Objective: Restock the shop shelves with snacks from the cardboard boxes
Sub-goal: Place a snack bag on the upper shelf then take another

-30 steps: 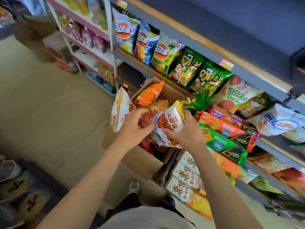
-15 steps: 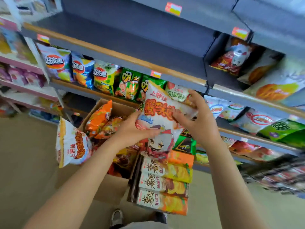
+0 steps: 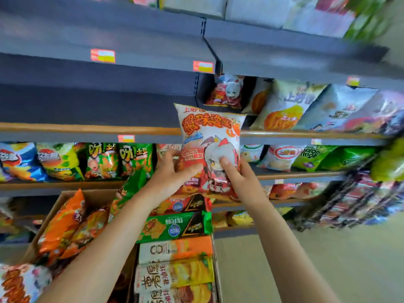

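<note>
Head view is showing both hands holding 1 white-and-red snack bag (image 3: 209, 147) upright in front of the shelves (image 3: 87, 129). The left hand (image 3: 172, 176) is gripping its lower left side, thumb across the front and fingers curled behind. The right hand (image 3: 237, 178) is pinching its lower right edge, thumb pressing on the cartoon figure printed there. Large red Chinese characters are running across the bag's top half; the small print is too blurred to read. The bag's top edge is sitting level with the wood-trimmed shelf lip, just left of a matching bag (image 3: 227, 90) standing on that shelf. To the left, the same shelf is lying bare, with orange-and-yellow price tags (image 3: 102, 55) on the rail above. Below, a cardboard box (image 3: 65, 194) is holding orange packets (image 3: 63, 224), beside stacked green and yellow boxes (image 3: 175, 228) with Chinese lettering.
</note>
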